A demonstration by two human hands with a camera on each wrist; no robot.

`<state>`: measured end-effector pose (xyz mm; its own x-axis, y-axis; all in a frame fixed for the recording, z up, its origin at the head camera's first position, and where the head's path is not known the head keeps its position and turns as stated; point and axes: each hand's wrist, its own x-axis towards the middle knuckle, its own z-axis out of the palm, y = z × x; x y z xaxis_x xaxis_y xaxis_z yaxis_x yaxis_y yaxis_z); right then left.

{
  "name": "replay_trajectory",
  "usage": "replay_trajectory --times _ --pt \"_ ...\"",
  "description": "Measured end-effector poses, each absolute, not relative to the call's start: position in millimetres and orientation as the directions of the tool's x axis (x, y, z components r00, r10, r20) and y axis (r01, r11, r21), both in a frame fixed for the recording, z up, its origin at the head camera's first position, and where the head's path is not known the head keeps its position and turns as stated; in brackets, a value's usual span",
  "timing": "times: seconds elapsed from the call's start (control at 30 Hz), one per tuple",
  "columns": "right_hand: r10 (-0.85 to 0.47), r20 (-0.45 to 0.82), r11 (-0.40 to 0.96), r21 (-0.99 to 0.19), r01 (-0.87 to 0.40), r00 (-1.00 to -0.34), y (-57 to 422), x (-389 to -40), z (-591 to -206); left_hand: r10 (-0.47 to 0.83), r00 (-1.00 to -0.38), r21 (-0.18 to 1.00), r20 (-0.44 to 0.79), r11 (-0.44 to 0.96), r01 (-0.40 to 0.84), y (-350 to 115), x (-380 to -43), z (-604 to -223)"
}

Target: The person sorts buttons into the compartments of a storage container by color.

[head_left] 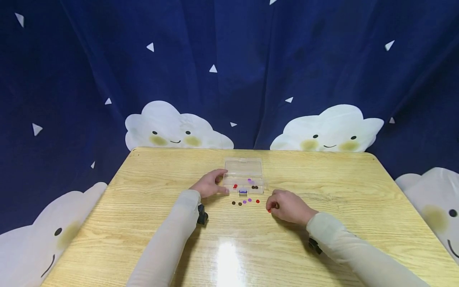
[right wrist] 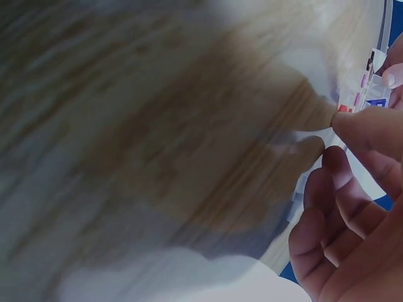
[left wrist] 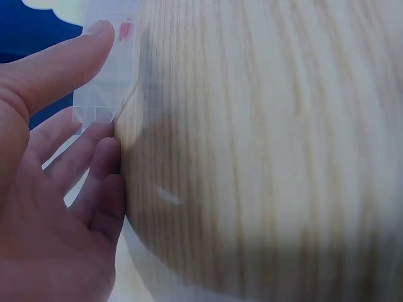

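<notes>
A blue curtain (head_left: 240, 75) backs the desk (head_left: 161, 171); dark discs (head_left: 234, 203), purple discs (head_left: 245, 201) and a lone red disc (head_left: 257, 201) lie in a loose row there. Past its right end, the right hand (head_left: 288, 205) pinches a small, bright-red piece (head_left: 269, 211) in narrowed fingertips. The left hand (head_left: 210, 185), spread wide, touches a clear, lid-up box (head_left: 244, 167) holding red pieces (head_left: 235, 186), purple pieces (head_left: 251, 181) and dark pieces (head_left: 254, 187).

Mid-frame: 1 clear plastic box (head_left: 244, 167), 1 left hand (head_left: 210, 184), 1 right hand (head_left: 289, 206); lower, outside the box: 2 black discs (head_left: 234, 203), 2 purple discs (head_left: 250, 200), 2 red discs (head_left: 257, 201). Frame-wide: 4 printed clouds (head_left: 168, 119).
</notes>
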<state>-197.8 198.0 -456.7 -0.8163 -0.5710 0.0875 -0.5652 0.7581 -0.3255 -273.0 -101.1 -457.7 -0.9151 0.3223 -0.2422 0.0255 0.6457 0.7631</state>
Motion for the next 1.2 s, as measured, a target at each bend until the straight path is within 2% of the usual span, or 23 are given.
replay_trajectory --times 0.5,1.2 --pt "-0.577 0.140 0.740 -0.327 -0.587 -0.805 201.8 -197.2 -459.3 0.324 -0.916 0.758 -0.236 0.651 0.035 -102.2 -274.7 -457.3" --pt "-0.558 0.085 0.761 -0.345 -0.549 -0.826 202.8 -196.5 -456.6 0.321 -0.919 0.759 -0.228 0.650 0.039 -101.0 -273.7 -459.3"
